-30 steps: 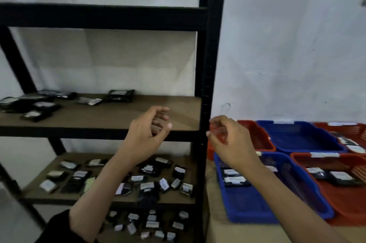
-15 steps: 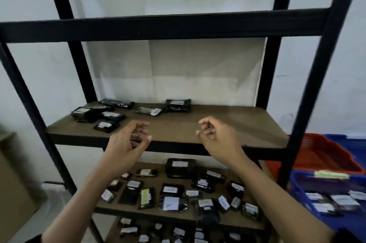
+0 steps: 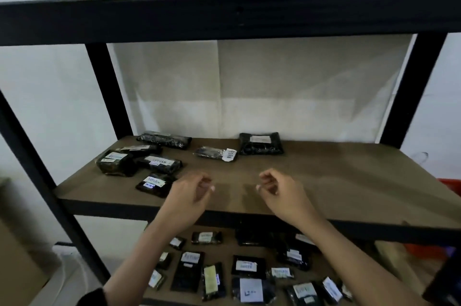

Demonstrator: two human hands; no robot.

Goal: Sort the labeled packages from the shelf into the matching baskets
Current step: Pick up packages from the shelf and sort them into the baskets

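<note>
Both hands empty: left hand (image 3: 185,196) and right hand (image 3: 282,193) raised over the front of the middle shelf (image 3: 336,181), fingers loosely curled, holding nothing, touching no package. On this shelf some black labeled packages: nearest package (image 3: 153,184) just beside the left hand, more at back left, a small one (image 3: 215,153) and a bigger one (image 3: 260,143) near the back wall. Many packages (image 3: 245,265) crowded on the lower shelf. Baskets almost out of view; only an orange edge (image 3: 451,184) at far right. Judged: most sorting not yet done.
</note>
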